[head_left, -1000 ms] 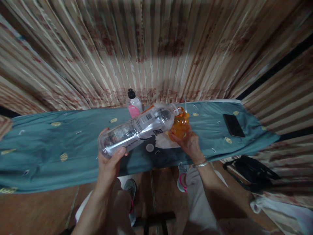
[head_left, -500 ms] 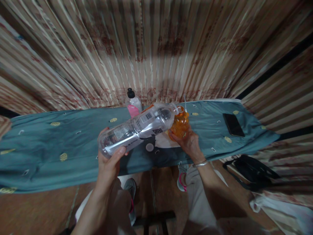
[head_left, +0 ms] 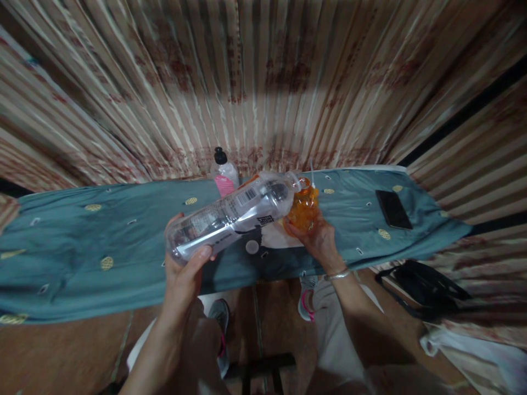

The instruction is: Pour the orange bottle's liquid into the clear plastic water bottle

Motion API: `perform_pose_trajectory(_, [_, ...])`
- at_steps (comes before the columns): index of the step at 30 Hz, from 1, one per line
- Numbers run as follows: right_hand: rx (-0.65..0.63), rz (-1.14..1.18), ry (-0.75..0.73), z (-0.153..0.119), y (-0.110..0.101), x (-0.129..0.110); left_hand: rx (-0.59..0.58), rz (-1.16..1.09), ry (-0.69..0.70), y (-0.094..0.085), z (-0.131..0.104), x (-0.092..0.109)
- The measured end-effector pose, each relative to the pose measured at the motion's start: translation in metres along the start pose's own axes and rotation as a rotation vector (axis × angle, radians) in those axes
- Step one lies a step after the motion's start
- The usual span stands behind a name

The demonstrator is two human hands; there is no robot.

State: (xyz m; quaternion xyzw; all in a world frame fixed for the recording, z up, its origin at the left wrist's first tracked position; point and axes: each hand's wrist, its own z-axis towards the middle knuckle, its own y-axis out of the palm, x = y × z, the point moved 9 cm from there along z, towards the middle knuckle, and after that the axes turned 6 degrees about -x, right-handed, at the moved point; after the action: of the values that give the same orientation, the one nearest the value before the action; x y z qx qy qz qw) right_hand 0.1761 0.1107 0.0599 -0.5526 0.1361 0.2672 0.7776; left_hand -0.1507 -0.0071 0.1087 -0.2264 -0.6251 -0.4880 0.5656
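Note:
My left hand (head_left: 185,269) is wrapped round the lower end of a large clear bottle (head_left: 230,216) with a printed label. The bottle lies tilted, its neck up and to the right, at the mouth of an orange see-through bottle (head_left: 303,211). Around that orange bottle's lower side my right hand (head_left: 315,238) is closed. A white round cap (head_left: 252,247) sits just below the clear bottle. Behind it stands a small bottle (head_left: 224,174) with a black cap and pink label. Whether liquid is flowing between the two mouths cannot be made out.
A green cloth with yellow prints covers the narrow table (head_left: 140,236). On its right part lies a black phone (head_left: 393,209). A black bag (head_left: 428,285) is at the lower right, beyond the table edge. Striped curtains (head_left: 255,82) hang behind and at the sides.

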Motion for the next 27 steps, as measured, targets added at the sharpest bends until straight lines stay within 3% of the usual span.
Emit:
perform_pose_trajectory(9, [-0.029,0.024,0.003,0.0011,-0.0005,-0.0017,-0.002,-0.001,0.006,-0.0016,0.0003,-0.0008])
perform_pose_trajectory(27, [0.089,-0.03,-0.105,-0.0018,-0.0031,-0.0057,-0.016,0.006,0.037,-0.0021,0.0012,0.0013])
